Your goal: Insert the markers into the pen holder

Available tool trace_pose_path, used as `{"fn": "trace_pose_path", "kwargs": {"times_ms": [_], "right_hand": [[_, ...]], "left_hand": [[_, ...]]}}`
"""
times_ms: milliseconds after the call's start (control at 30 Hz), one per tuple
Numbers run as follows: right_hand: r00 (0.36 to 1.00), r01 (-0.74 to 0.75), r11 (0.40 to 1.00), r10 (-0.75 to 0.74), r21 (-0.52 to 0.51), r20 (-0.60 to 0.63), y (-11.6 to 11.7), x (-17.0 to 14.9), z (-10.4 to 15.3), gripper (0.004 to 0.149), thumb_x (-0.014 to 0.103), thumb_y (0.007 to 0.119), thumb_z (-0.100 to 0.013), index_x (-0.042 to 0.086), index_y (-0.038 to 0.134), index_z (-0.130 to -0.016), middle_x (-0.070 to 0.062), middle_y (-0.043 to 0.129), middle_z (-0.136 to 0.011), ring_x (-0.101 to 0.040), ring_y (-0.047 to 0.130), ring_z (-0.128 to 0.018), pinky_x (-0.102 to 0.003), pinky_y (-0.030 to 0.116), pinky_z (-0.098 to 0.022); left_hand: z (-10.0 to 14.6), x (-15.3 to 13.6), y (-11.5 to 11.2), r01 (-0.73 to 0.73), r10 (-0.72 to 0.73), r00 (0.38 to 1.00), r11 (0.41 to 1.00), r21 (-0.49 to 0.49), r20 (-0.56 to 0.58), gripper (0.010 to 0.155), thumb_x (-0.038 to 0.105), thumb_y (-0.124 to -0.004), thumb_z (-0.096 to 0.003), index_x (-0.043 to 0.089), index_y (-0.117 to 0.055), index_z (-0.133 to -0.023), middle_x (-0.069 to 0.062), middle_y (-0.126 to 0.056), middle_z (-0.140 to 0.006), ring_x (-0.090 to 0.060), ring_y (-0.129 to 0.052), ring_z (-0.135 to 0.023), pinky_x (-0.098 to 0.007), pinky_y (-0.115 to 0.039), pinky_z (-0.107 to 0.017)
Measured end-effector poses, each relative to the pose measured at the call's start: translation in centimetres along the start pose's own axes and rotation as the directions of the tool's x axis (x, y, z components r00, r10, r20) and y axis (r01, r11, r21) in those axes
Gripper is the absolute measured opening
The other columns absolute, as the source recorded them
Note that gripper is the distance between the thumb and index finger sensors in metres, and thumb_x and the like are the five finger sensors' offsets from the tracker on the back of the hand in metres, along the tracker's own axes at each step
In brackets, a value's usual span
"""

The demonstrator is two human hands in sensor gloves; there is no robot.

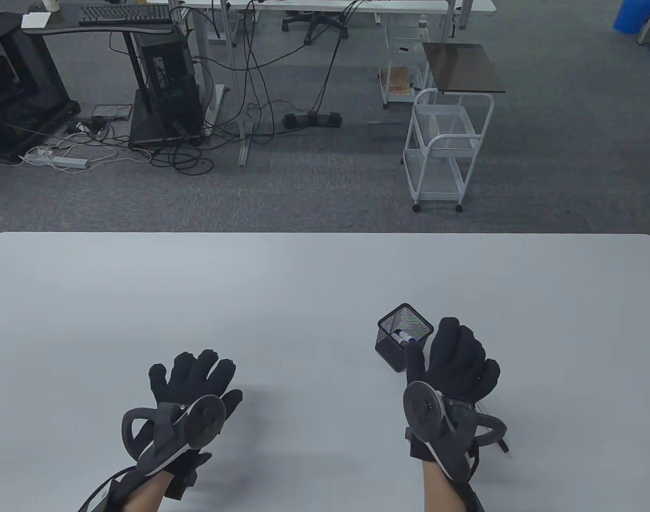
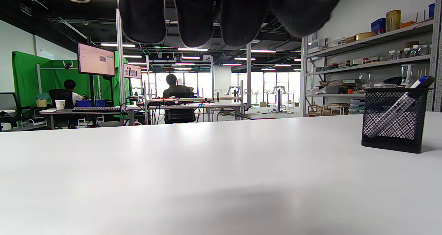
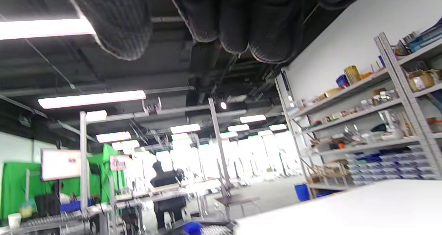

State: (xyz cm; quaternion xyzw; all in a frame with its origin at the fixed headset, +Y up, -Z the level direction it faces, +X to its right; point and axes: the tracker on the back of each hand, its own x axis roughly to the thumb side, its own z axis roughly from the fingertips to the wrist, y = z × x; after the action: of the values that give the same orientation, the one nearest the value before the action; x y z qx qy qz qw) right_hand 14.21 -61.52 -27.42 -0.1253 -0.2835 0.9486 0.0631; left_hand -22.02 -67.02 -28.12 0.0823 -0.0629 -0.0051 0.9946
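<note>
Two markers [image 1: 404,337] stand inside the black mesh pen holder [image 1: 403,337] on the white bench [image 1: 303,288], leaning with their blue caps up near the holder's rim. From the left wrist view the pen holder [image 2: 394,119] sits upright at the right side of the bench [image 2: 207,173], and a white marker [image 2: 397,107] with a blue cap slants inside it, the cap poking just above the top edge.

The right hand [image 1: 452,368] is just beside the pen holder, on its near right side, fingers spread and extended upward; its grip is wide and holds nothing. One fingertip comes close to the holder's rim and the marker caps, though contact cannot be told from the table view. In the right wrist view the gloved fingers [image 3: 117,24] hang from the top edge, apart from each other, and a blue cap [image 3: 191,228] with a strip of mesh rim shows at the bottom edge.

The left hand [image 1: 194,384] lies well apart from the pen holder, on the left part of the bench near its front edge. Its fingers are extended and loosely spread, the grip wide and carrying nothing. In the left wrist view its fingers [image 2: 193,14] hang side by side from the top edge above the bare bench.

Beyond the bench's far edge, on grey carpet, a white rolling cart [image 1: 442,149] stands to the right, and a black computer stand [image 1: 165,90] with tangled cables stands to the left.
</note>
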Motion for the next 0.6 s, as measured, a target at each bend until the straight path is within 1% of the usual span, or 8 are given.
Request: {"fn": "trace_pose_path", "kwargs": {"times_ms": [133,233,367,400,433,600], "right_hand": [[0.995,-0.067,0.992,0.074,0.109,-0.060,1.4,-3.4,-0.6,0.075,0.047,0.076,-0.060,0.001,0.054,-0.116,-0.032,0.058,-0.114,-0.055,0.070,-0.101,-0.074,0.044,-0.068],[0.988,-0.096,0.970,0.121,0.225,-0.099,2.9,-6.1,-0.7,0.075,0.046,0.077,-0.060,0.000,0.054,-0.116,-0.032,0.057,-0.114,-0.056,0.070,-0.101,-0.075,0.044,-0.068],[0.981,-0.122,0.932,0.165,0.340,-0.102,4.9,-8.8,-0.3,0.072,0.044,0.079,-0.058,0.002,0.059,-0.113,-0.030,0.060,-0.113,-0.054,0.071,-0.101,-0.075,0.044,-0.068],[0.978,-0.139,0.920,0.185,0.365,-0.093,5.4,-9.2,-0.1,0.070,0.043,0.081,-0.057,0.003,0.062,-0.112,-0.029,0.063,-0.112,-0.053,0.074,-0.100,-0.075,0.044,-0.068],[0.972,-0.169,0.892,0.221,0.420,-0.077,6.1,-9.8,0.1,0.069,0.042,0.081,-0.057,0.004,0.063,-0.111,-0.028,0.065,-0.111,-0.052,0.075,-0.099,-0.075,0.044,-0.068],[0.946,-0.243,0.791,0.322,0.561,-0.044,8.5,-11.5,0.7,0.070,0.042,0.084,-0.054,0.005,0.064,-0.110,-0.026,0.067,-0.109,-0.049,0.077,-0.098,-0.074,0.045,-0.068]], "left_hand": [[0.0,0.0,0.0,-0.002,0.002,1.000,1.000,0.003,-0.001,0.059,0.059,-0.067,-0.0585,0.037,-0.063,-0.114,-0.001,-0.059,-0.127,-0.046,-0.059,-0.120,-0.076,-0.039,-0.081],[0.0,-0.1,0.0,-0.004,0.004,1.000,1.000,0.003,-0.001,0.059,0.059,-0.067,-0.0585,0.038,-0.063,-0.114,-0.001,-0.059,-0.127,-0.046,-0.059,-0.120,-0.076,-0.039,-0.081],[0.0,-0.1,-0.1,-0.006,0.006,1.000,1.000,0.004,-0.001,0.059,0.059,-0.067,-0.0585,0.037,-0.063,-0.114,-0.001,-0.059,-0.127,-0.045,-0.059,-0.120,-0.076,-0.039,-0.081],[0.0,-0.1,-0.1,-0.006,0.006,1.000,1.000,0.003,-0.001,0.059,0.059,-0.067,-0.0586,0.038,-0.062,-0.114,-0.001,-0.059,-0.127,-0.046,-0.058,-0.120,-0.076,-0.039,-0.081],[0.0,-0.1,-0.1,-0.006,0.006,1.000,1.000,0.002,-0.001,0.059,0.059,-0.067,-0.0586,0.037,-0.062,-0.114,-0.001,-0.058,-0.127,-0.046,-0.058,-0.120,-0.076,-0.039,-0.081],[0.1,0.0,-0.1,-0.005,0.005,1.000,1.000,0.000,0.002,0.059,0.059,-0.067,-0.0586,0.038,-0.062,-0.114,-0.001,-0.058,-0.127,-0.045,-0.058,-0.120,-0.076,-0.039,-0.081]]}}
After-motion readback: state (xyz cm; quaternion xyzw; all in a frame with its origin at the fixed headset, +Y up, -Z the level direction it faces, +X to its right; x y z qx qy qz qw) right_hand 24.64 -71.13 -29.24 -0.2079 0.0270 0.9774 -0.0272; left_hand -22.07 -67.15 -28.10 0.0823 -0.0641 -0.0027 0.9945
